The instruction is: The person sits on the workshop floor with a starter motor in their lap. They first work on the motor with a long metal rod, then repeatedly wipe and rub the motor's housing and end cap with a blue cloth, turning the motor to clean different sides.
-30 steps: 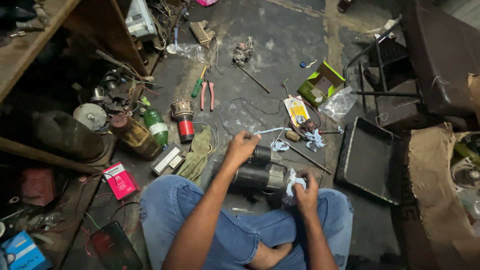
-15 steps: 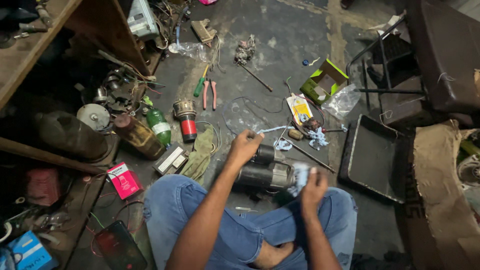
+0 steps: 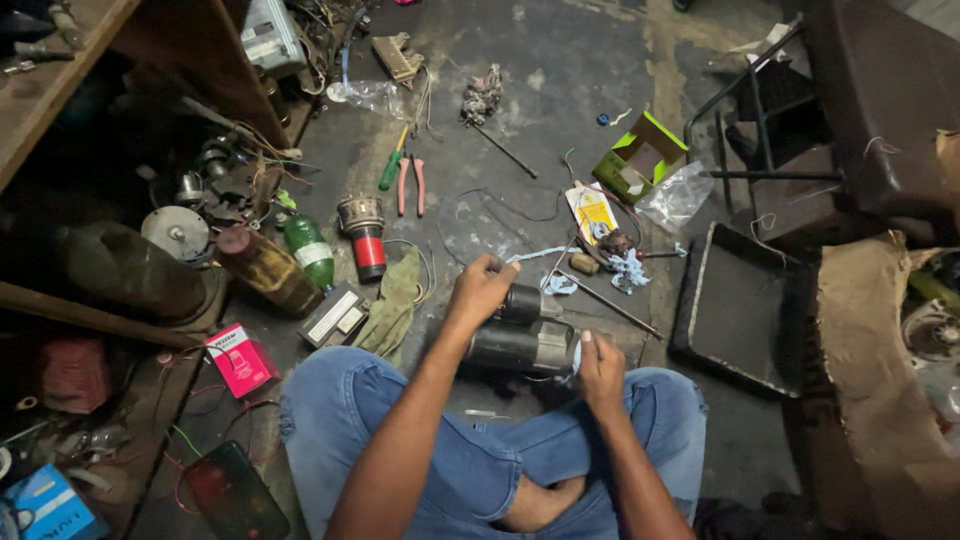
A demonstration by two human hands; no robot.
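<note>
I sit cross-legged on a dark concrete floor with a grey and black starter motor (image 3: 520, 340) lying in front of my knees. My left hand (image 3: 480, 288) is closed over the far top end of the motor. At the motor's right end, my right hand (image 3: 598, 370) is shut on a pale blue rag (image 3: 576, 362), most of it hidden in my fingers. More scraps of pale blue cloth (image 3: 628, 268) lie just beyond the motor.
A red and metal armature (image 3: 364, 236), pink-handled pliers (image 3: 410, 184), a green screwdriver (image 3: 390, 170), a green bottle (image 3: 308, 250) and a brown bottle (image 3: 268, 270) lie left. A black tray (image 3: 740, 300) and a green box (image 3: 640, 156) are right. Wooden shelves (image 3: 60, 90) stand at left.
My right hand has drawn the rag down and in against the motor's right end, so less cloth shows. The left hand stays on the motor's far end.
</note>
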